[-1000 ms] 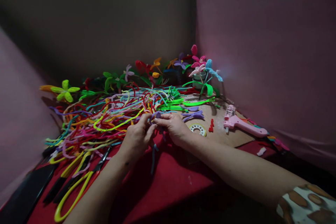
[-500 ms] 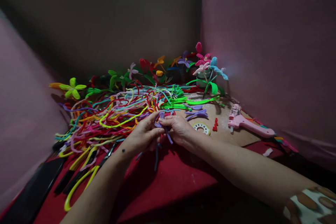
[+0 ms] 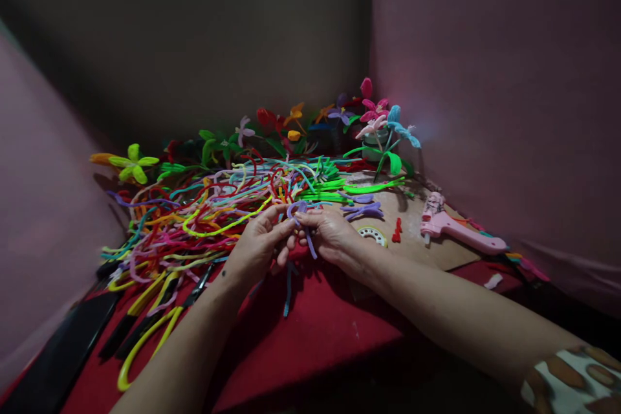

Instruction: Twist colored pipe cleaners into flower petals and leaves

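A purple pipe cleaner [image 3: 311, 246], bent into a loop at its top, is pinched between my two hands over the front of the table. My left hand [image 3: 266, 236] grips the loop's left side between thumb and forefinger. From the other side, my right hand [image 3: 330, 233] pinches it with thumb and finger, and one end hangs down below. Just behind my hands lie a heap of colourful pipe cleaners [image 3: 228, 207] and bent purple pieces [image 3: 363, 210]. A blue pipe cleaner piece [image 3: 288, 291] lies below my fingers.
A pink glue gun [image 3: 460, 231] lies on a board at the right, near a white ring-shaped spool [image 3: 372, 236] and a small red piece [image 3: 397, 230]. Yellow-handled scissors [image 3: 129, 362] and pliers [image 3: 140, 310] lie front left. Pipe-cleaner flowers [image 3: 133, 163] stand along the back.
The purple pipe cleaner's loop has risen slightly and shows more openly. My left hand has shifted a little left, its fingers less tightly curled.
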Action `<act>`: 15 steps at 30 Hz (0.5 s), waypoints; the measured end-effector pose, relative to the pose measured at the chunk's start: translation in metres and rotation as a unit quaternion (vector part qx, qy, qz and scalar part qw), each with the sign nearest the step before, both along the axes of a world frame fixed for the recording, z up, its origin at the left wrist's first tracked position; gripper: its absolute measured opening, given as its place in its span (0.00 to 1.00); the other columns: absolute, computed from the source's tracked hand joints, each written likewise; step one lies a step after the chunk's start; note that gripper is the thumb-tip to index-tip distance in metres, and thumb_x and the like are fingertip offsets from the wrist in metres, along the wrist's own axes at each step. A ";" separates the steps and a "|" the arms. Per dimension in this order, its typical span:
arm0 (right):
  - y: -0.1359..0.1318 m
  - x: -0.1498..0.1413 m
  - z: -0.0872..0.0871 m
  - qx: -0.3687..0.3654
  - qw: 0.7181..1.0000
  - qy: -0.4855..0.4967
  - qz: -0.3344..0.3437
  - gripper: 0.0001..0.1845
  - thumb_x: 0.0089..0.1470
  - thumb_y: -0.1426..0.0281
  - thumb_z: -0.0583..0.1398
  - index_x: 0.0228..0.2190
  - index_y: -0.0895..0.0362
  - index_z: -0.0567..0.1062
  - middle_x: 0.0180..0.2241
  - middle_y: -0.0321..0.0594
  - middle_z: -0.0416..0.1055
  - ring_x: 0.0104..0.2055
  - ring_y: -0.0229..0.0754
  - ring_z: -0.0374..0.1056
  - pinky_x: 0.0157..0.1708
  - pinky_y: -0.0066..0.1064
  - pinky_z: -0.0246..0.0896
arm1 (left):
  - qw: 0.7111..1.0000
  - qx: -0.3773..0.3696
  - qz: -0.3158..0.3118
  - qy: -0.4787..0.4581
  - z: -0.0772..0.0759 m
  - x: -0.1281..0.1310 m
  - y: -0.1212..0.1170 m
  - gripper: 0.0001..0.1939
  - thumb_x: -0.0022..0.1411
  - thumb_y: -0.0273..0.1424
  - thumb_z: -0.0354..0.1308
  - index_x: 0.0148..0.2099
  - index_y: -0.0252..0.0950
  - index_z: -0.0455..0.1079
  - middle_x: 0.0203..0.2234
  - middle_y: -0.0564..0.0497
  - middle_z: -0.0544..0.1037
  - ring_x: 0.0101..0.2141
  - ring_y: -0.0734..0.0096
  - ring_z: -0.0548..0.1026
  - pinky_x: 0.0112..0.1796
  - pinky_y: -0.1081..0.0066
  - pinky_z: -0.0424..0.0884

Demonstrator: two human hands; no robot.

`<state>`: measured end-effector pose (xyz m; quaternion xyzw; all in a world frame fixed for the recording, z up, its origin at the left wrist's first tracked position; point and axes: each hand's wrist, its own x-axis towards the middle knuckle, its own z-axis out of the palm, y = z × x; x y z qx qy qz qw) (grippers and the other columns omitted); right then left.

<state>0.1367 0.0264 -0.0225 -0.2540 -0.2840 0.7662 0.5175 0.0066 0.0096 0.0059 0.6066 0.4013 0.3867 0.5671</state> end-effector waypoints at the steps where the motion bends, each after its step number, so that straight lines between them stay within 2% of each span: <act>1: 0.000 0.000 -0.001 0.002 1.000 -0.006 -0.006 0.02 0.42 0.77 0.59 0.21 0.62 0.69 0.15 0.34 0.65 0.15 0.31 0.59 0.16 0.23 0.54 | 1.000 0.000 0.004 0.008 0.001 0.001 -0.001 0.18 0.56 0.37 0.54 0.48 0.36 0.62 0.14 0.60 0.66 0.09 0.85 0.59 0.10 0.84 0.51; 7: -0.002 -0.001 -0.001 -0.008 0.995 -0.090 -0.054 0.05 0.35 0.77 0.60 0.16 0.61 0.66 0.11 0.30 0.60 0.13 0.30 0.55 0.14 0.23 0.50 | 0.996 0.014 0.045 0.080 0.004 0.005 -0.005 0.24 0.52 0.36 0.57 0.51 0.36 0.61 0.12 0.61 0.65 0.07 0.82 0.58 0.08 0.82 0.51; 10: -0.003 -0.001 -0.001 0.009 0.992 -0.107 -0.068 0.06 0.33 0.76 0.60 0.14 0.61 0.66 0.10 0.30 0.59 0.13 0.30 0.53 0.13 0.23 0.48 | 0.994 0.002 0.054 0.099 0.004 0.008 -0.007 0.27 0.51 0.36 0.58 0.52 0.36 0.59 0.12 0.61 0.64 0.08 0.81 0.57 0.09 0.80 0.52; 15: -0.002 -0.001 -0.003 -0.004 0.996 -0.071 -0.053 0.05 0.34 0.76 0.61 0.17 0.61 0.68 0.12 0.31 0.61 0.14 0.29 0.54 0.15 0.23 0.49 | 0.989 0.038 0.074 0.123 0.001 0.009 -0.005 0.21 0.50 0.34 0.58 0.47 0.37 0.61 0.11 0.63 0.61 0.09 0.83 0.56 0.11 0.82 0.51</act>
